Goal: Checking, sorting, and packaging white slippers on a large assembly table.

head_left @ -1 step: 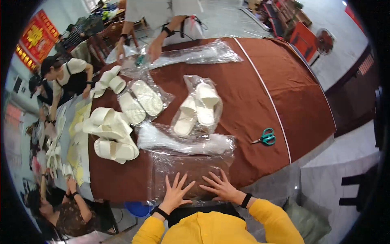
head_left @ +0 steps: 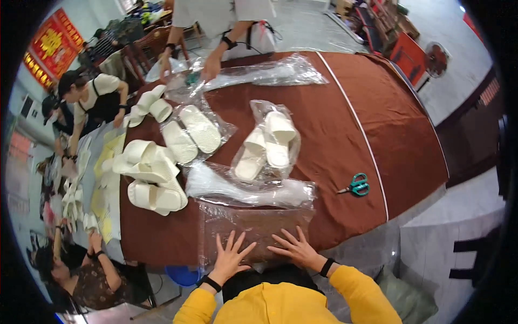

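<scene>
A clear plastic bag (head_left: 259, 224) lies flat at the near edge of the brown-covered table. My left hand (head_left: 232, 256) rests on its left part, fingers spread. Flat on its right part is my right hand (head_left: 294, 249), fingers also apart. Just beyond the bag lies a bundle of clear plastic bags (head_left: 248, 189). Farther off, a pair of cream slippers (head_left: 279, 144) sits inside a clear bag. More cream slippers (head_left: 156, 197) are heaped unbagged to the left, and another bagged pair (head_left: 199, 129) lies behind them.
Green-handled scissors (head_left: 359, 185) lie on the brown cloth (head_left: 324, 156) to the right. Across the table a person's hand (head_left: 211, 66) touches plastic near another bundle of bags (head_left: 270, 73). Several people work at the left table. A blue basin (head_left: 182, 275) stands below the table edge.
The whole view has shifted slightly. Both my hands stay spread on the plastic bag, and the slippers have not visibly moved on the table.
</scene>
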Demonstrator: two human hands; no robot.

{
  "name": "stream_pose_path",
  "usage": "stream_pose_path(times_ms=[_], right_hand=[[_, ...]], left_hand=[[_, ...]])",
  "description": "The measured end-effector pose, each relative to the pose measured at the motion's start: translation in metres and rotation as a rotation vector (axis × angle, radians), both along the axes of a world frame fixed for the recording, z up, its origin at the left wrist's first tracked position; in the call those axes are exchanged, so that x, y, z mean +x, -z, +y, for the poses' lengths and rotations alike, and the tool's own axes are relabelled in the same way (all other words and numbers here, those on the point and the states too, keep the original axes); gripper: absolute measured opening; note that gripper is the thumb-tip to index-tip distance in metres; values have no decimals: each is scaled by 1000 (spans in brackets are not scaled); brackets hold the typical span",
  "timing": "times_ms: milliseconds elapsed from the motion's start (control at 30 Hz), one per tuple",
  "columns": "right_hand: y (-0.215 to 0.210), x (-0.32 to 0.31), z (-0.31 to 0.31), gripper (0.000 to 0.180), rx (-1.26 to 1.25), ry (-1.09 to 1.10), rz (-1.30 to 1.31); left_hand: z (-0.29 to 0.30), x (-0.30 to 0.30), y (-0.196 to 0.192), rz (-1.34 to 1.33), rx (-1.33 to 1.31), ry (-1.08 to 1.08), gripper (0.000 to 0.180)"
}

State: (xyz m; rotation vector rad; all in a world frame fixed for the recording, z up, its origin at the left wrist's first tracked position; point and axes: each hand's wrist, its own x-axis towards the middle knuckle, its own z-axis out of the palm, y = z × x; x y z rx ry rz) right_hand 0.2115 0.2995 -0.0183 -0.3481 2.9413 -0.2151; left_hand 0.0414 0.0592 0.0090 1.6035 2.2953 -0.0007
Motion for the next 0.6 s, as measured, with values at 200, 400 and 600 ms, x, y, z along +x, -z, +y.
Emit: stream_pose_path(times_ms=[200,400,600], right_hand=[[20,2,12,81,103,-86,44],[-99,-52,87,28,-547,227,-97],[-190,-211,220,36,-538,360,510]], left_hand=[[-75,-12,41,374,-96,-23,96],[-43,-29,-39,-78,-124,-137,76],[9,-62,-29,-104,425,-170,58]])
